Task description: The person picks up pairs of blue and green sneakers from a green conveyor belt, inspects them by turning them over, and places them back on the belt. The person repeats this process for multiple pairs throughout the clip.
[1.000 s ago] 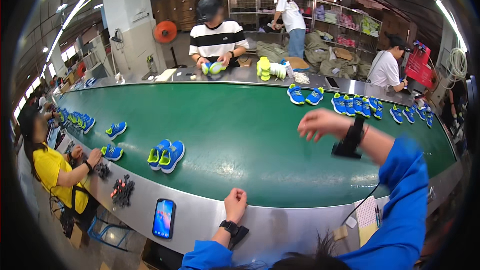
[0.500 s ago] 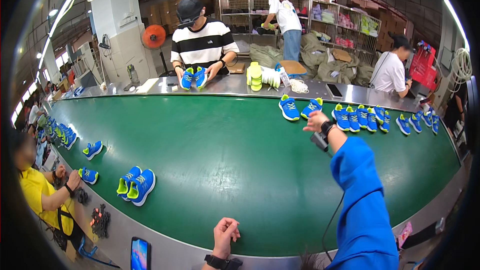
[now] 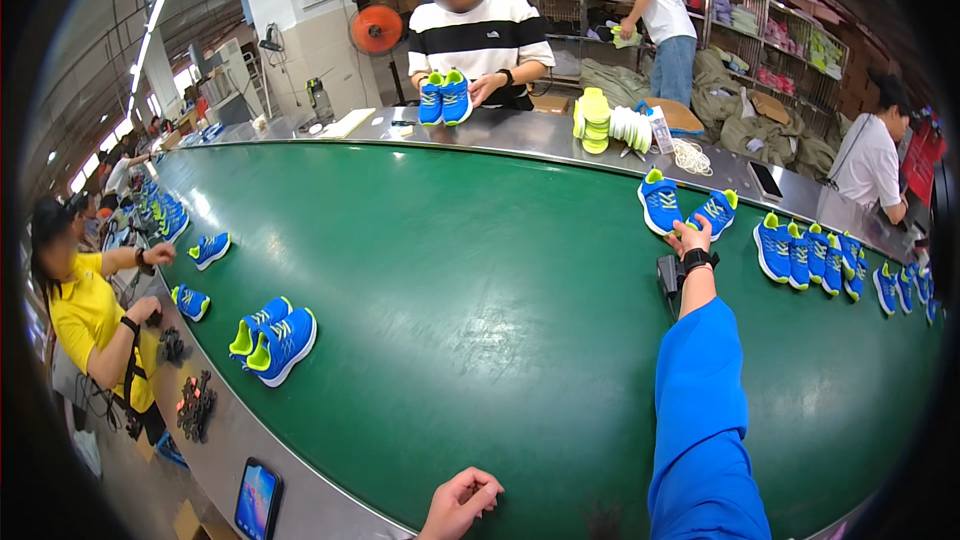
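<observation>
At six o'clock, nearest the wearer, the left hand (image 3: 460, 502) is seen resting on the metal edge (image 3: 330, 505) of the green conveyor belt (image 3: 480, 280), its fingers curled loosely inward with nothing gripped. At about seven o'clock a smartphone (image 3: 258, 498) lies on the same metal edge. Farther out at nine o'clock a pair of blue sneakers with yellow-green trim (image 3: 272, 338) is set on the belt, side by side. At about two o'clock the right arm, in a blue sleeve (image 3: 700, 410), is stretched far across the belt; the right hand (image 3: 690, 237) is held with fingers spread and touches a second pair of blue sneakers (image 3: 685, 206), without any closed grasp being visible. A dark strap with a small device (image 3: 672, 275) hangs below that wrist. Beyond, at three o'clock, a row of further blue sneakers (image 3: 815, 255) is lined up. At twelve o'clock a person in a striped shirt (image 3: 480, 35) holds two sneakers upright.
</observation>
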Action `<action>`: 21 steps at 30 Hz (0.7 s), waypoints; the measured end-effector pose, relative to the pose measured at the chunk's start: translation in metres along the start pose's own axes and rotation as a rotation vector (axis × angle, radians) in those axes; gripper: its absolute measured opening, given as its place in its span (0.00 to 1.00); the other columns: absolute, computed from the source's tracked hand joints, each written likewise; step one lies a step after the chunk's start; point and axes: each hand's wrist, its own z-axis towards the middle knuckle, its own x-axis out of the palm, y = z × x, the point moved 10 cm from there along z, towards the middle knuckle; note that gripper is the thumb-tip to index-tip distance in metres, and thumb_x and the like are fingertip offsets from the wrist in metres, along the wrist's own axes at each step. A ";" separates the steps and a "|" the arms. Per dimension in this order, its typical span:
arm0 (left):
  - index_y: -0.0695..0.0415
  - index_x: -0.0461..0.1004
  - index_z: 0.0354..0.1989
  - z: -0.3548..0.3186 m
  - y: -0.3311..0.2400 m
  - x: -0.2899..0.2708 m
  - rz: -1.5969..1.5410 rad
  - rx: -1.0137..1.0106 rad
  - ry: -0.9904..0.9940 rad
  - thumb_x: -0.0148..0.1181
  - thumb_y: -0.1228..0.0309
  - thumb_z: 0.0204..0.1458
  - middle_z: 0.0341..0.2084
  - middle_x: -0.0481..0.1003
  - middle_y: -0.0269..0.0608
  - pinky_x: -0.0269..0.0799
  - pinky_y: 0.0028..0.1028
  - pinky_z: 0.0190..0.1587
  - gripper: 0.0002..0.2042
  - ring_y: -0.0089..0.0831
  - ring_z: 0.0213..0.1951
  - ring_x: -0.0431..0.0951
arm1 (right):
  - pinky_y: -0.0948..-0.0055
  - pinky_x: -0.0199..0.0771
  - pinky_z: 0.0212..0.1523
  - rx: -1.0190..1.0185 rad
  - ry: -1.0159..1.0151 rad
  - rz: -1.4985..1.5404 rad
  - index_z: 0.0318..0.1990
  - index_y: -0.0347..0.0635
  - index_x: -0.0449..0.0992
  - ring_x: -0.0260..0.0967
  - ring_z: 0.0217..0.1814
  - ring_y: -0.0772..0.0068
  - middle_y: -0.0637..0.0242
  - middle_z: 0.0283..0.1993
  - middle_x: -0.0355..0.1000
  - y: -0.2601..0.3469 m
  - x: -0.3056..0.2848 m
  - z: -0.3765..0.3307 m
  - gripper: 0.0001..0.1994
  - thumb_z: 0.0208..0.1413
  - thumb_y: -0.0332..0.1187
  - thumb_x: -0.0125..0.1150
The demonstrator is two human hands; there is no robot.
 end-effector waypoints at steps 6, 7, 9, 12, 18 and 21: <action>0.59 0.76 0.33 0.010 0.018 -0.013 0.136 0.089 -0.060 0.59 0.65 0.59 0.25 0.75 0.29 0.69 0.18 0.32 0.09 0.15 0.27 0.73 | 0.51 0.79 0.22 0.223 0.149 -0.222 0.51 0.52 0.59 0.65 0.23 0.62 0.56 0.43 0.64 -0.006 -0.007 -0.077 0.27 0.45 0.13 0.54; 0.59 0.75 0.33 0.013 0.017 -0.012 0.148 0.118 -0.068 0.59 0.66 0.59 0.24 0.74 0.29 0.68 0.18 0.30 0.09 0.15 0.27 0.72 | 0.54 0.78 0.20 0.243 0.224 -0.263 0.50 0.53 0.59 0.66 0.25 0.59 0.56 0.46 0.61 -0.007 -0.004 -0.102 0.26 0.46 0.12 0.54; 0.58 0.74 0.35 0.015 0.019 -0.027 0.195 0.140 -0.135 0.59 0.67 0.59 0.25 0.73 0.29 0.67 0.18 0.28 0.07 0.16 0.27 0.72 | 0.57 0.80 0.23 0.357 0.481 -0.434 0.50 0.52 0.60 0.66 0.25 0.59 0.58 0.43 0.62 -0.011 0.031 -0.195 0.26 0.46 0.12 0.54; 0.59 0.73 0.40 0.031 0.027 -0.029 0.123 0.149 -0.161 0.59 0.67 0.58 0.29 0.73 0.34 0.69 0.22 0.31 0.09 0.20 0.30 0.73 | 0.63 0.81 0.26 0.342 0.725 -0.816 0.52 0.50 0.64 0.70 0.26 0.66 0.60 0.38 0.68 0.043 0.023 -0.309 0.26 0.46 0.15 0.59; 0.59 0.69 0.52 -0.102 -0.055 -0.094 0.216 0.475 -0.704 0.58 0.64 0.57 0.52 0.65 0.50 0.58 0.39 0.59 0.18 0.42 0.55 0.62 | 0.72 0.72 0.22 -0.140 1.419 -1.346 0.45 0.47 0.69 0.69 0.26 0.73 0.61 0.38 0.69 0.152 0.059 -0.572 0.18 0.44 0.27 0.63; 0.54 0.69 0.58 -0.164 -0.066 -0.090 0.223 0.536 -0.452 0.51 0.62 0.61 0.51 0.67 0.48 0.56 0.37 0.61 0.19 0.42 0.55 0.63 | 0.71 0.71 0.22 -0.016 1.714 -1.331 0.46 0.47 0.68 0.69 0.26 0.73 0.63 0.40 0.68 0.128 0.034 -0.656 0.17 0.46 0.28 0.59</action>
